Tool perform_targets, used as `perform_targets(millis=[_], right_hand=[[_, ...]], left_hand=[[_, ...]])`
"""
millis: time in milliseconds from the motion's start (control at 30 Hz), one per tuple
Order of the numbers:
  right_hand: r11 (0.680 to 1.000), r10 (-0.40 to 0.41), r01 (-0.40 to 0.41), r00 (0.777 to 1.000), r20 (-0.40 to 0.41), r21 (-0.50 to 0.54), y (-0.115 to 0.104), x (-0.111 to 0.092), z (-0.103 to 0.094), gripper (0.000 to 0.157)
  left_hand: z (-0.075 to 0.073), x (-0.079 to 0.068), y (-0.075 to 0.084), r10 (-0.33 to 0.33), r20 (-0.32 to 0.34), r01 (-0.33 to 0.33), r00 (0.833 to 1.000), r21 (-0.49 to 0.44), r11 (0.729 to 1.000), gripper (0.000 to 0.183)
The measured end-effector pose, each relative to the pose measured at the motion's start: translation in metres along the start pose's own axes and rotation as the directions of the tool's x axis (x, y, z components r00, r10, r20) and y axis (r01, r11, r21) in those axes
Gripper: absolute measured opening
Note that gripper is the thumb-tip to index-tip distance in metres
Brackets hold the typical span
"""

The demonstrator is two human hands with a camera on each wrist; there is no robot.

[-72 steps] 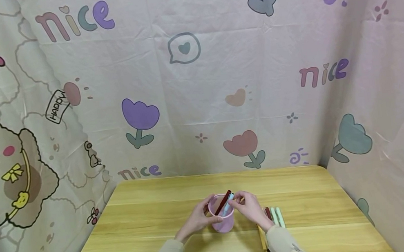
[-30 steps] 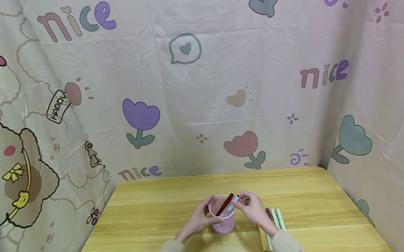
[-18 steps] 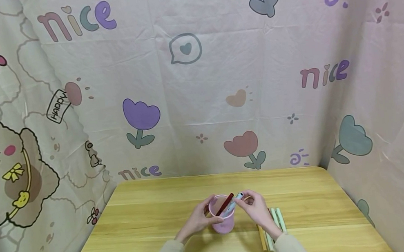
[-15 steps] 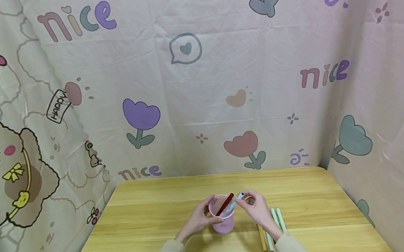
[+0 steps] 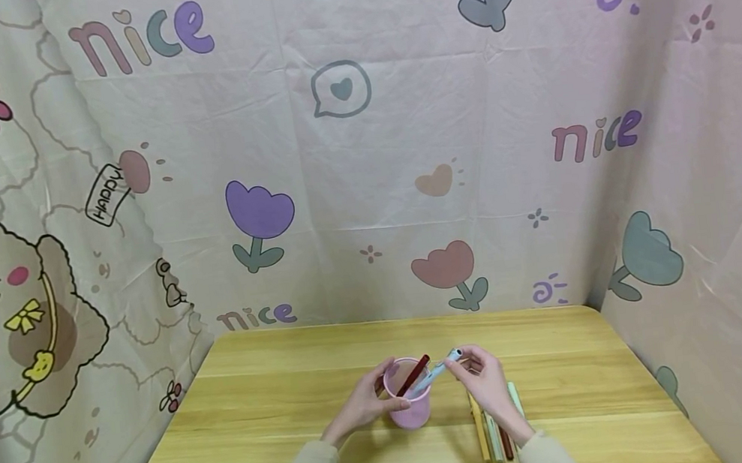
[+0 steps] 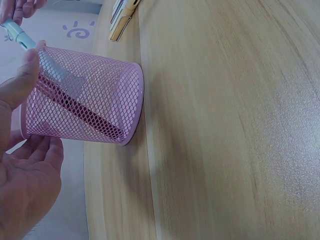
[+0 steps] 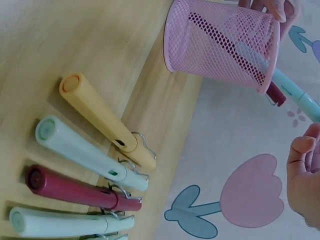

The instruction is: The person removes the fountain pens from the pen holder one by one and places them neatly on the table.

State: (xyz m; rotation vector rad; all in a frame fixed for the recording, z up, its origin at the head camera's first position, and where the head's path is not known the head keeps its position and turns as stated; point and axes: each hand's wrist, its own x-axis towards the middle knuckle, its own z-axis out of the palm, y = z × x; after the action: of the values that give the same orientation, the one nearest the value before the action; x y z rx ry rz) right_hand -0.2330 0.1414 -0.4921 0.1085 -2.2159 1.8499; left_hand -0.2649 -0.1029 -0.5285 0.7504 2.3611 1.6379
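Note:
My left hand (image 5: pixel 360 404) grips a pink mesh pen cup (image 5: pixel 412 416) near its rim, thumb on one side and fingers on the other. Inside leans a dark red fountain pen (image 5: pixel 415 375), its end poking above the rim. My right hand (image 5: pixel 485 384) pinches the upper end of a light blue fountain pen (image 5: pixel 436 373) between thumb and fingers. That pen slants out over the cup's right side, its lower part still inside the mesh. In the left wrist view the cup (image 6: pixel 82 95) shows the red pen reaching down to its base.
Right of the cup, pens lie side by side on the wooden table (image 5: pixel 281 407): a yellow pen (image 7: pixel 100 112), a mint pen (image 7: pixel 82 152), a dark red pen (image 7: pixel 75 190) and further mint ones. My right forearm passes over them. A patterned cloth (image 5: pixel 366 187) hangs behind.
My right hand has moved right, drawing the light blue pen further up out of the cup and tilting it lower. The left hand and cup stay put.

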Motion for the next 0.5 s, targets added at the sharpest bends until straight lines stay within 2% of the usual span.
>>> perform_targets(millis=[200,500], right_hand=[[0.998,0.030,-0.029,0.999,-0.012,0.050,-0.003,-0.002,-0.007,0.023],[0.997,-0.005,0.009,0.999,-0.051,0.079,-0.007,-0.005,-0.018,0.024]], left_hand=[[0.000,0.000,0.001,-0.003,-0.005,0.004,1.000,0.004,1.000,0.092],[0.000,0.000,0.001,-0.009,-0.010,0.009,1.000,0.021,1.000,0.091]])
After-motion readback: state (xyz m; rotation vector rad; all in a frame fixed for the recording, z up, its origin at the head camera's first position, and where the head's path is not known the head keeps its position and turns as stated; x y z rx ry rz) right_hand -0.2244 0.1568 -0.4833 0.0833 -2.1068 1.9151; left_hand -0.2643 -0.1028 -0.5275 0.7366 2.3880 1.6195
